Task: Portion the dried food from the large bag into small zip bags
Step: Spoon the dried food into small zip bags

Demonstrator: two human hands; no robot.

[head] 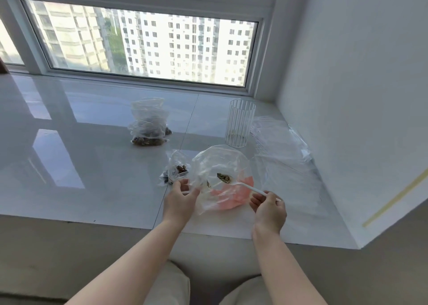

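The right hand [268,208] pinches a white spoon [251,188], handle running up-left into the large bag [220,177], its bowl at the few dried pieces [223,177] left inside. The left hand [179,198] grips the bag's left edge, just beside a partly filled small zip bag [177,170]. Filled bags [148,124] stand farther back; a ribbed glass [239,126] is near.
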